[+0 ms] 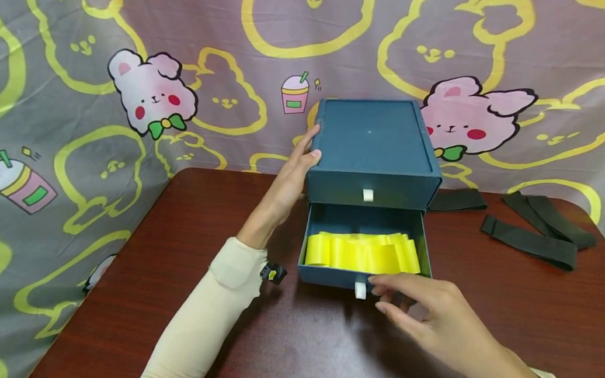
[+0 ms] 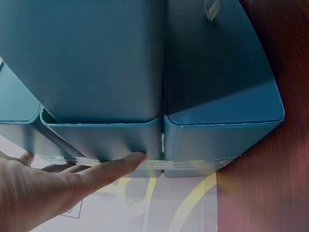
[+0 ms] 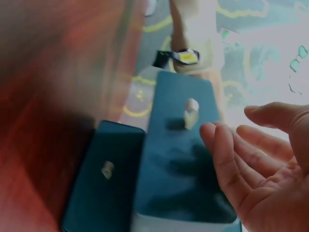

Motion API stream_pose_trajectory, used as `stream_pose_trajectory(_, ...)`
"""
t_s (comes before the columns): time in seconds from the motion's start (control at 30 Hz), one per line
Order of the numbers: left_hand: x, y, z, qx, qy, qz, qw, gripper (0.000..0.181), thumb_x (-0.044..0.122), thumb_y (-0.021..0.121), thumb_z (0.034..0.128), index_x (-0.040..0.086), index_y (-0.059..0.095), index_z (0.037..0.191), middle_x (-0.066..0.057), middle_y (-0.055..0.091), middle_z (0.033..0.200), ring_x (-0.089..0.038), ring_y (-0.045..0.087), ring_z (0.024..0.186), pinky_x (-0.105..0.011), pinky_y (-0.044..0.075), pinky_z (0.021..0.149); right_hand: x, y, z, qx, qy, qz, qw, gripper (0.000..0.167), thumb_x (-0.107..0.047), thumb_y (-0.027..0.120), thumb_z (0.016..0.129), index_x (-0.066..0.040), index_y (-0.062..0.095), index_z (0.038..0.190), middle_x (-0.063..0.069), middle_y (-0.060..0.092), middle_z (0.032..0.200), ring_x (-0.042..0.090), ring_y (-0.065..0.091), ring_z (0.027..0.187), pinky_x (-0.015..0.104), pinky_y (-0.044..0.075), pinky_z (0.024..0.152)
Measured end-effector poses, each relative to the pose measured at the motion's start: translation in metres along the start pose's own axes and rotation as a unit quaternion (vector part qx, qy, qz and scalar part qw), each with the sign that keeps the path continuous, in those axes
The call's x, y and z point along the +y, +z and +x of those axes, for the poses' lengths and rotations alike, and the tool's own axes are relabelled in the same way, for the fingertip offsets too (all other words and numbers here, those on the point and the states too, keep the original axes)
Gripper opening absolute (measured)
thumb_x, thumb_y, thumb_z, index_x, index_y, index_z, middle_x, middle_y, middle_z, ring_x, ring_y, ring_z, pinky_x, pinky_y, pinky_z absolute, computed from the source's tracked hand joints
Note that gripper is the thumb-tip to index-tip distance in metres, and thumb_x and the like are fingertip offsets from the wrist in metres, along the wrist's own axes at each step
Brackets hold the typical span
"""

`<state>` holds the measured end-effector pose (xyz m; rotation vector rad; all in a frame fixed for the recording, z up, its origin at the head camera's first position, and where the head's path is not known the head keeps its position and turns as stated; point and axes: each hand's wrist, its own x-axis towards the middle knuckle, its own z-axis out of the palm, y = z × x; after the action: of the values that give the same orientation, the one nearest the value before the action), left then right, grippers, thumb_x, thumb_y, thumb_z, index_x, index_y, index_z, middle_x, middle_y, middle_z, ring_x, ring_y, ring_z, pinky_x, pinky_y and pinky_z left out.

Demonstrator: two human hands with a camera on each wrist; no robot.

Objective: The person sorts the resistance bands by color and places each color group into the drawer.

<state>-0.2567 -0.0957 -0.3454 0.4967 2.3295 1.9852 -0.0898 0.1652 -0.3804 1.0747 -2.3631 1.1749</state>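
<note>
A dark blue two-drawer box [image 1: 371,138] stands on the table, its upper drawer [image 1: 339,187] closed. The lower drawer [image 1: 304,274] is pulled out, and looped yellow ribbon [image 1: 361,254] lies inside. My left hand [image 1: 287,182] rests against the box's left side, fingers extended; the left wrist view shows its thumb [image 2: 118,166] on the blue casing. Just right of the lower drawer's white pull tab [image 1: 361,291] is my right hand [image 1: 433,315], fingers loosely bent. In the right wrist view nothing lies between its fingers [image 3: 229,159] and thumb.
Several black fabric strips [image 1: 530,243] lie on the brown table [image 1: 181,262] to the right of the box. A patterned curtain [image 1: 230,20] hangs behind the table and along its left side. Another white pull tab [image 1: 367,195] is on the upper drawer.
</note>
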Motion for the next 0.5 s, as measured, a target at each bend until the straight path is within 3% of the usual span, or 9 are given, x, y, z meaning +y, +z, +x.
stream_pose_trajectory(0.3,-0.001,0.000,0.000,0.002,0.003,0.005,1.0000,0.062,0.045,0.042,0.1068,0.044,0.021,0.165,0.005,0.010,0.177,-0.026,0.016,0.161,-0.082,0.020,0.116,0.006,0.023,-0.004,-0.019,0.024,-0.007,0.9995,0.042,0.008,0.082,0.081,-0.006,0.076,0.120,0.004,0.081,0.104,-0.001,0.069,0.080,0.010,0.051,0.062)
stream_pose_trajectory(0.5,-0.001,0.000,0.001,0.001,0.008,0.006,0.9999,0.062,0.044,0.041,0.1071,0.043,0.021,0.166,0.005,0.010,0.177,-0.025,0.015,0.161,-0.081,0.020,0.117,0.009,0.031,-0.001,-0.011,0.037,-0.019,0.9991,0.038,0.005,0.080,0.085,-0.009,0.077,0.120,0.005,0.081,0.105,-0.006,0.060,0.077,0.010,0.046,0.057)
